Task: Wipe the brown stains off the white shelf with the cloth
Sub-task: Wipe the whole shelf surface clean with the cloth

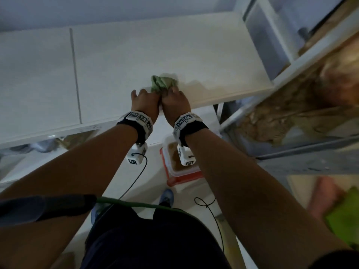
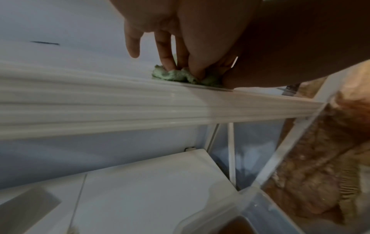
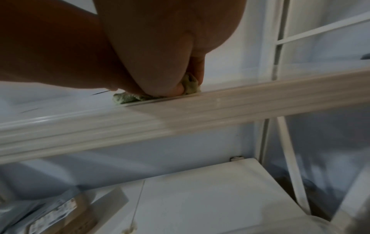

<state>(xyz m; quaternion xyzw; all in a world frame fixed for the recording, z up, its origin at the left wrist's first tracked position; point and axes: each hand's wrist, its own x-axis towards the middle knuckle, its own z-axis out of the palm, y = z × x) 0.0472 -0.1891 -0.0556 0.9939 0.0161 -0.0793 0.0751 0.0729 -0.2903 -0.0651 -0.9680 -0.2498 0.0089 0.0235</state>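
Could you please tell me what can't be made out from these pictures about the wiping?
- Shelf surface under the green cloth: covered in every view by the cloth and both hands.
- Left hand fingertips: head view shows only knuckles; in the left wrist view they sink into the cloth.
- Right hand fingers: the palm blocks most of them in the right wrist view.
- Remaining stains: motion blur and dim light leave only a faint tint.

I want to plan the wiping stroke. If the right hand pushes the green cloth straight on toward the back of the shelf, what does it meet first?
The way looks free. The right hand grips the cloth near the front edge of the shelf; only bare white surface lies ahead, then probably the back wall, though depth is unclear.
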